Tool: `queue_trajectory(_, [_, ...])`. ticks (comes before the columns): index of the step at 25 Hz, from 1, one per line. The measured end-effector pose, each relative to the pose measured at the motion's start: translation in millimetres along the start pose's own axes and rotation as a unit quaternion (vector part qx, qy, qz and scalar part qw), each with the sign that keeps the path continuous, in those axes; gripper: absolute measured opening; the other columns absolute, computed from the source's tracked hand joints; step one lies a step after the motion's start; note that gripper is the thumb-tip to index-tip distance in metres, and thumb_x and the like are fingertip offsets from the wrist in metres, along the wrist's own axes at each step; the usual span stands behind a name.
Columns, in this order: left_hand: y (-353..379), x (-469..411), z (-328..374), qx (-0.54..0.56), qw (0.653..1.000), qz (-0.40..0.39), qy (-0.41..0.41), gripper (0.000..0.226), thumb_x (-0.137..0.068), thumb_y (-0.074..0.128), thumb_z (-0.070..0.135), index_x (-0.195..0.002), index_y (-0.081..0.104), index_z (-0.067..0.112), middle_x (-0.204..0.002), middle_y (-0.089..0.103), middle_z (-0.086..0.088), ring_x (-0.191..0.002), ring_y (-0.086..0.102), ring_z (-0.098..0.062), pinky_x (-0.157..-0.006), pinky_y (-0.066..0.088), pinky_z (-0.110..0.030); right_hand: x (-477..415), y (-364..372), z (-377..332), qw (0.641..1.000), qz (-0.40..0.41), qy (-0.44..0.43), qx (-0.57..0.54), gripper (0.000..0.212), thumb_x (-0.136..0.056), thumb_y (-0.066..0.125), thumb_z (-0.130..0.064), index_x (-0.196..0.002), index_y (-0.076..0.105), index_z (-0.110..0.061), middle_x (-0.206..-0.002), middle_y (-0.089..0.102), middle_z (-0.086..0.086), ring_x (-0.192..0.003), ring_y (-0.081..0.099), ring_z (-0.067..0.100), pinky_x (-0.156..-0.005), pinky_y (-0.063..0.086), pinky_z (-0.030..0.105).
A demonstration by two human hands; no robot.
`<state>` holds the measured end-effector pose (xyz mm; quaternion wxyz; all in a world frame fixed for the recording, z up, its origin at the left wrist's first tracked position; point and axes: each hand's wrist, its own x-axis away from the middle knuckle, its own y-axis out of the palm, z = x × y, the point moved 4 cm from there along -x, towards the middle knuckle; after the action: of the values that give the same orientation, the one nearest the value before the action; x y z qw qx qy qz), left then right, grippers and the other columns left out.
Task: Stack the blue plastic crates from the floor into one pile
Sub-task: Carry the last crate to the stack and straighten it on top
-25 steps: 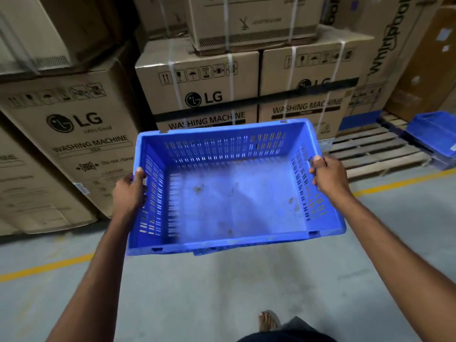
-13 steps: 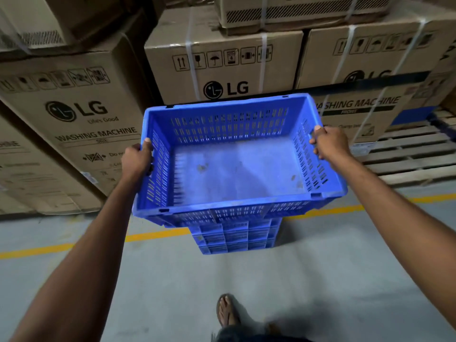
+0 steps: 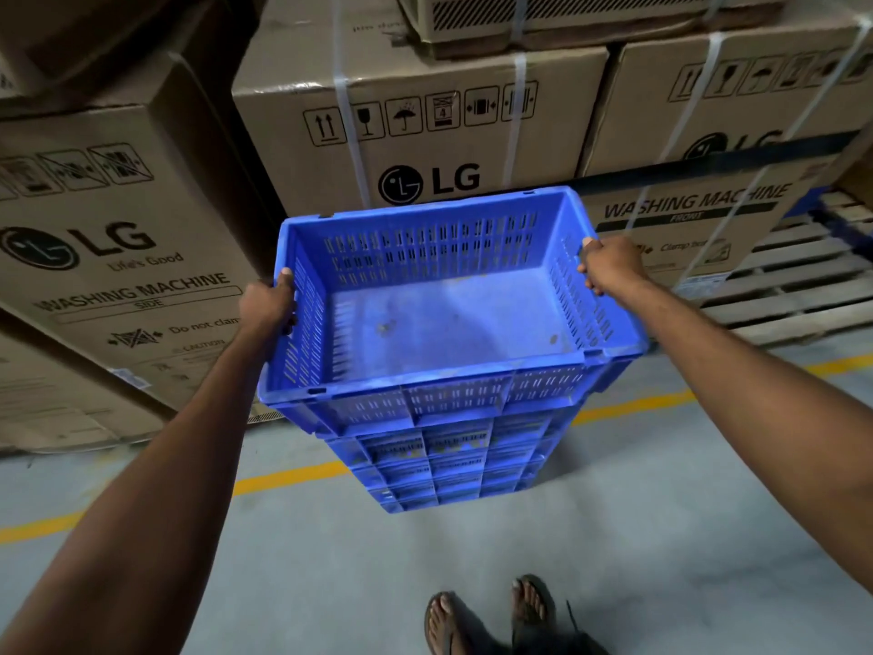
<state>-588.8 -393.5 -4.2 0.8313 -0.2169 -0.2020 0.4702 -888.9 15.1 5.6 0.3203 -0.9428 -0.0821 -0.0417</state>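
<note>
An empty blue plastic crate (image 3: 449,323) with slotted walls sits level at the top of a pile of blue crates (image 3: 449,470) standing on the grey floor. My left hand (image 3: 267,307) grips its left rim, thumb on top. My right hand (image 3: 611,264) grips its right rim the same way. Whether the held crate rests fully on the pile or hovers just above it, I cannot tell. The lower crates show only their front walls.
Tall LG washing machine cartons (image 3: 425,134) stand right behind the pile and to the left (image 3: 118,257). A wooden pallet (image 3: 793,286) lies at the right. A yellow floor line (image 3: 293,475) runs under the pile. My sandalled feet (image 3: 491,612) stand on the floor in front.
I stepped closer and moved the held crate forward and down onto the top of the pile. Both feet now stand together in front of it.
</note>
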Motion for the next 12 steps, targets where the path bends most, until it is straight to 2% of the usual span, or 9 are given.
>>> queue_trajectory(3, [15, -22, -6, -0.008, 1.0, 0.002, -0.014, 0.047, -0.1, 0.046, 0.045, -0.092, 0.065, 0.003, -0.074, 0.062, -0.014, -0.048, 0.056, -0.024, -0.045, 0.045, -0.028, -27, 18, 1, 1.0, -0.003, 0.006, 0.026, 0.037, -0.105, 0.045, -0.033, -0.091, 0.065, -0.005, -0.081, 0.068, 0.01, -0.049, 0.054, 0.019, -0.047, 0.044, 0.027])
queue_trajectory(7, [31, -49, -12, -0.02, 0.999, -0.005, -0.035, 0.048, -0.101, 0.045, 0.045, -0.091, 0.063, 0.002, -0.07, 0.061, -0.011, -0.049, 0.056, -0.025, -0.047, 0.045, -0.029, -61, 44, -5, 0.999, -0.008, 0.004, 0.05, 0.04, -0.101, 0.045, -0.034, -0.076, 0.062, -0.008, -0.081, 0.072, 0.017, -0.05, 0.058, 0.027, -0.052, 0.052, 0.035])
queue_trajectory(10, [38, -62, -15, -0.018, 0.999, -0.012, -0.043, 0.045, -0.103, 0.044, 0.042, -0.091, 0.061, 0.002, -0.071, 0.059, -0.013, -0.048, 0.053, -0.024, -0.046, 0.043, -0.029, -81, 65, 0, 0.996, -0.036, 0.028, 0.072, 0.042, -0.098, 0.044, -0.037, -0.09, 0.067, -0.004, -0.083, 0.073, 0.016, -0.054, 0.063, 0.03, -0.057, 0.056, 0.039])
queue_trajectory(12, [43, -70, -16, -0.01, 0.999, -0.015, -0.041, 0.046, -0.103, 0.044, 0.043, -0.092, 0.061, 0.002, -0.07, 0.059, -0.012, -0.049, 0.052, -0.024, -0.047, 0.043, -0.028, -97, 74, 15, 0.995, -0.032, 0.042, 0.084, 0.05, -0.09, 0.04, -0.047, -0.096, 0.069, -0.007, -0.092, 0.075, 0.016, -0.069, 0.071, 0.037, -0.067, 0.062, 0.048])
